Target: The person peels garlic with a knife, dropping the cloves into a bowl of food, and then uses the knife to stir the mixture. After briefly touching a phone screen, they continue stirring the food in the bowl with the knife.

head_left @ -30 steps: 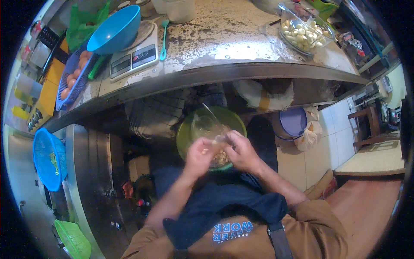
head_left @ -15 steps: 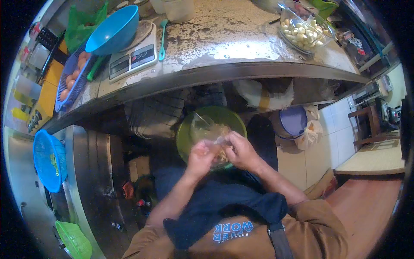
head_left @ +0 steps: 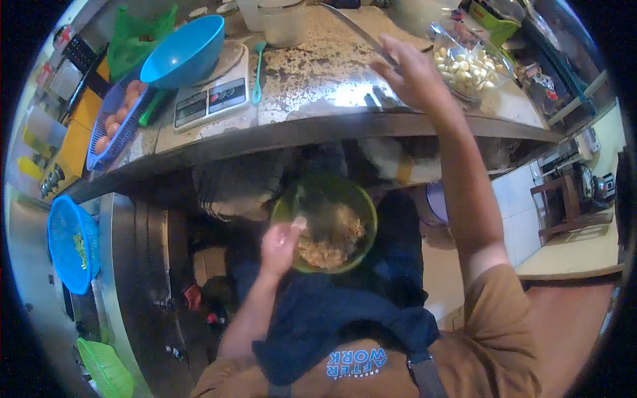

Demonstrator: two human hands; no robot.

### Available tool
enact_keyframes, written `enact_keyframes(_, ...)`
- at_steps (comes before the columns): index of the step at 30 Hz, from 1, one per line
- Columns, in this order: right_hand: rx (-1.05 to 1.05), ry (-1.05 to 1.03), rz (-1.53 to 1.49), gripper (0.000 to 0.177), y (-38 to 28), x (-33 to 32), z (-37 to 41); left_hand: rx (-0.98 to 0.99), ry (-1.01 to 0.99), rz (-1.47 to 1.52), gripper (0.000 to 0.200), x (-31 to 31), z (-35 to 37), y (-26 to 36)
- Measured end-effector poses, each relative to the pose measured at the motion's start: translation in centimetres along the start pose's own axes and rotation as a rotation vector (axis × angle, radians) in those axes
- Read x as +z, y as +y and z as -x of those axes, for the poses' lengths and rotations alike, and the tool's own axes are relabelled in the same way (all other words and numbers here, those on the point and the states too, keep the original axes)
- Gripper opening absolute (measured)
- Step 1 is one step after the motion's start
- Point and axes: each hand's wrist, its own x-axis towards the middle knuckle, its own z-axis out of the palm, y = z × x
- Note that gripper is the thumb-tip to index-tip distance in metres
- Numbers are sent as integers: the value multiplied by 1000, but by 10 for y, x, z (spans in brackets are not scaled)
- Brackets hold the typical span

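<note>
A green bowl (head_left: 370, 229) sits between my legs, with light brown chopped pieces (head_left: 325, 255) in it. At its left rim my left hand (head_left: 279, 249) is closed in a pinch on a clear plastic bag (head_left: 300, 222); only a pale bunched bit shows plainly, and the rest is hazy over the bowl. My right hand (head_left: 418, 76) is stretched up over the counter, its thumb and fingers around a knife (head_left: 355, 28). The long blade points up and left. The handle is mostly hidden by the hand.
Peeled garlic cloves fill a clear container (head_left: 471, 69) right of the knife. On the counter's left stand a kitchen scale (head_left: 212, 99), a blue bowl (head_left: 186, 53), a teal spoon (head_left: 259, 73) and a basket of eggs (head_left: 116, 123). The counter edge (head_left: 318, 129) overhangs the bowl.
My right hand has left the bag over the bowl, reached up to the counter and taken the knife. My left hand has shifted slightly left and still pinches the bag.
</note>
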Motion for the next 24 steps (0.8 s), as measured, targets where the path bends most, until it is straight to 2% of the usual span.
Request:
enact_keyframes(1, 212, -97, -52, 53, 6, 7, -28, 116, 62, -204, 20, -3, 1, -4)
enact_keyframes(2, 231, -165, 32, 55, 23, 20, -51, 235, 127, -408, 21, -8, 1, -9)
enact_keyframes(3, 251, -232, 116, 57, 40, 35, -69, 152, 139, -481, 23, -16, -1, -18)
enact_keyframes(4, 247, -218, 119, 57, 52, 44, -85, 167, 141, -482, 23, -22, 0, -27)
enact_keyframes(6, 355, -366, 94, 61, 70, 54, -110, 116, 172, -484, 23, -30, 0, -45)
enact_keyframes(7, 350, -363, 101, 61, 67, 55, -117, 121, 171, -476, 23, -32, -3, -51)
enact_keyframes(9, 455, -499, -12, 63, 59, 57, -132, -9, 135, -194, 22, -36, -12, -61)
enact_keyframes(12, 334, -413, 164, 63, 72, 91, -137, 12, 139, -252, 18, -41, -25, -76)
enact_keyframes(13, 248, -452, 267, 64, 72, 96, -138, 17, 137, -244, 18, -41, -27, -79)
enact_keyframes(16, 214, -455, 225, 68, 74, 108, -135, 13, 120, -138, 15, -42, -30, -83)
enact_keyframes(18, 209, -472, 250, 69, 79, 108, -141, -94, 123, -130, 15, -43, -29, -83)
enact_keyframes(21, 254, -504, 225, 69, 91, 114, -157, -39, 104, -18, 17, -41, -27, -80)
enact_keyframes(24, 276, -496, 162, 68, 114, 123, -175, -117, 97, -44, 17, -38, -25, -62)
